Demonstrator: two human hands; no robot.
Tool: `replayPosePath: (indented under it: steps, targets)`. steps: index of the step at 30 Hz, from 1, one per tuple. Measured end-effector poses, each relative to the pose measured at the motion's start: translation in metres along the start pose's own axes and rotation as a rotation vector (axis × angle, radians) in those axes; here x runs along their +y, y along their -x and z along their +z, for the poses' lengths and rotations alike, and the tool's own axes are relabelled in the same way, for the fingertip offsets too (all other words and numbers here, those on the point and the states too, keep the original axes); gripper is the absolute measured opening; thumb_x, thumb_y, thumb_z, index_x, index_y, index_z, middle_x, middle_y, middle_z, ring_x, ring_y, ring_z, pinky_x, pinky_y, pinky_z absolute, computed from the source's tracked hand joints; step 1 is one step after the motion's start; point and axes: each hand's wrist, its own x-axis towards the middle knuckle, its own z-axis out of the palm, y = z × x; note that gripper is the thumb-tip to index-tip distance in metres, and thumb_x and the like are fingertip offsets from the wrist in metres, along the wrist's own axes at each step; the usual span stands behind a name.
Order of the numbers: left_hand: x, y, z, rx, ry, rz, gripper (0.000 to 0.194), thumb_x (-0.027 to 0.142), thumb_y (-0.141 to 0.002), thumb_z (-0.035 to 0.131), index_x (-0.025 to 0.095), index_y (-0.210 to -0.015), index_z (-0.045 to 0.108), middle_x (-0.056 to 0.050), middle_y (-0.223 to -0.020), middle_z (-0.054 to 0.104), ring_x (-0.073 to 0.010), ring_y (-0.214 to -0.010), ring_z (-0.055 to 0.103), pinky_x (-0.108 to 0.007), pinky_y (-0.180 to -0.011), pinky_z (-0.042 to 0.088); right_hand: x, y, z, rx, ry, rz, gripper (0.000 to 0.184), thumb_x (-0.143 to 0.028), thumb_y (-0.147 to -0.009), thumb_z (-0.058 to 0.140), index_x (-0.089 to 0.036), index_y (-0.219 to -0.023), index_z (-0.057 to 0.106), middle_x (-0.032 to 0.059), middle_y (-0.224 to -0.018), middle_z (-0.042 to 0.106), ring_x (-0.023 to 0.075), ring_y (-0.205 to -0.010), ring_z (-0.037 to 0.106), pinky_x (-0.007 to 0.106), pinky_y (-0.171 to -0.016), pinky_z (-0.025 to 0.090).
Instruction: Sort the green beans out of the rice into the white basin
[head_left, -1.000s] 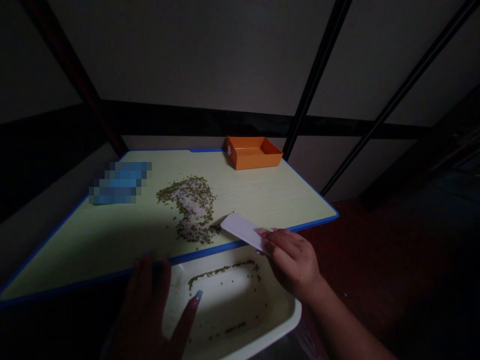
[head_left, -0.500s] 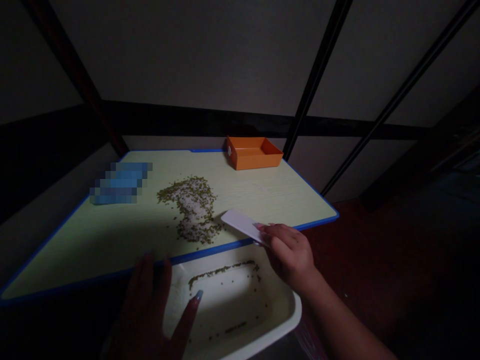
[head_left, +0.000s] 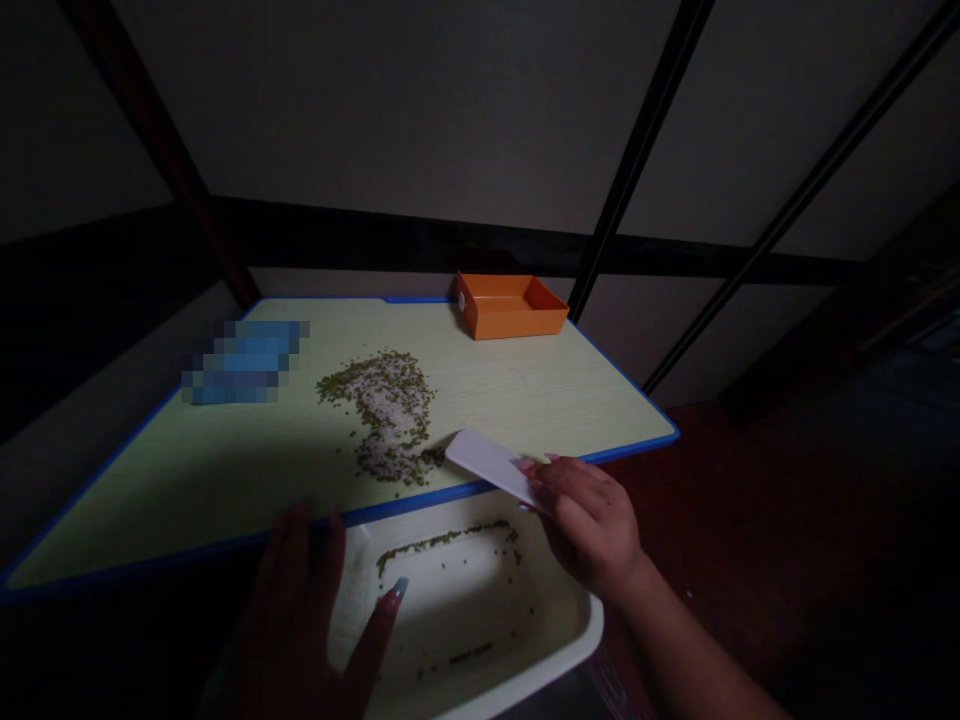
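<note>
My right hand (head_left: 592,515) is closed on a flat white scraper (head_left: 484,462), its blade resting at the table's front edge. Left of the blade lies a mixed heap of green beans and white grains (head_left: 386,415) on the pale yellow-green table (head_left: 510,400). A white basin (head_left: 555,650) is below the blue table edge, with green beans along its far inner side and a few scattered on its bottom. In shadow, my left hand (head_left: 307,610) holds the basin's left side, thumb inside and fingers near the table edge.
An orange open box (head_left: 517,322) stands at the back right of the table. A blurred-out blue item (head_left: 247,362) lies at the left. Dark-framed panels (head_left: 412,120) rise behind the table, and a dark red floor (head_left: 697,500) shows at the right.
My right hand and the scraper have shifted slightly right and toward me. A few dark green beans now lie by the blade's left end. My left hand stays at the basin.
</note>
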Motion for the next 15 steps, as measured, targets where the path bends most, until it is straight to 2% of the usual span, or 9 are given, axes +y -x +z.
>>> replayPosePath:
  steps: [6,10,15]
  targets:
    - [-0.001,0.003,0.0,-0.001,-0.017,0.036,0.071,0.048,-0.093,0.037,0.031,-0.156,0.01,-0.003,-0.17,-0.004,-0.0306,-0.155,0.01,-0.057,-0.12,0.03,0.001,-0.002,0.002,-0.011,-0.033,-0.018,0.011,-0.008,-0.09,0.055,-0.014,-0.09,0.064,0.0145,-0.088,0.077,0.0229,-0.084,0.074,0.04,-0.075,0.063]
    - [0.0,0.002,0.0,0.013,-0.03,0.045,0.071,0.048,-0.093,0.038,0.033,-0.156,0.008,-0.003,-0.17,-0.003,-0.0311,-0.155,0.01,-0.057,-0.12,0.029,0.0,-0.005,0.005,-0.018,-0.03,-0.016,0.013,-0.009,-0.092,0.053,-0.015,-0.087,0.064,0.0134,-0.088,0.077,0.0216,-0.084,0.074,0.038,-0.075,0.063]
    - [-0.002,0.001,0.001,0.004,-0.04,0.049,0.072,0.048,-0.093,0.038,0.034,-0.156,0.005,-0.002,-0.17,-0.004,-0.0306,-0.155,0.011,-0.056,-0.122,0.027,0.003,-0.012,0.011,-0.056,0.086,0.017,0.018,-0.009,-0.092,0.051,-0.016,-0.083,0.066,0.0122,-0.092,0.079,0.0204,-0.083,0.075,0.035,-0.077,0.062]
